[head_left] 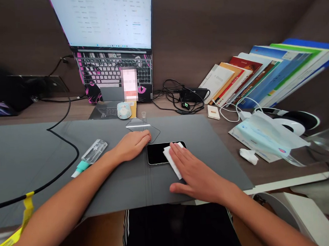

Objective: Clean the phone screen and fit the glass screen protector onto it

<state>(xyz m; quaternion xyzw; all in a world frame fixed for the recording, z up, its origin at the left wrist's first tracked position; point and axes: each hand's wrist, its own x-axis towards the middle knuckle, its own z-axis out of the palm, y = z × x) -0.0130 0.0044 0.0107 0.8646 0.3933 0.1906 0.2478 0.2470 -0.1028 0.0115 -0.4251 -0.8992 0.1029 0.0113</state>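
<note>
A black-screened smartphone point(156, 154) lies face up on the grey desk mat point(211, 161). My right hand point(194, 173) rests flat across its right part, fingers stretched out and thumb apart. Beneath those fingers is a folded white wipe point(172, 163), partly covering the screen. My left hand point(135, 145) is closed, knuckles up, beside the phone's upper left corner; its fingertips and anything under them are hidden. Just behind it lies a clear, dark-edged sheet point(154, 133). A clear spray bottle point(95, 151) with a teal collar lies left of my left forearm.
An open laptop point(117, 74) stands behind the mat, with a mouse point(124, 110) before it. Black cables and an adapter point(193, 95) lie to its right. Leaning books point(248, 77), headphones point(298, 120), a wipes packet point(265, 135) and a crumpled tissue point(248, 156) occupy the right side. A black cable point(64, 173) crosses the left.
</note>
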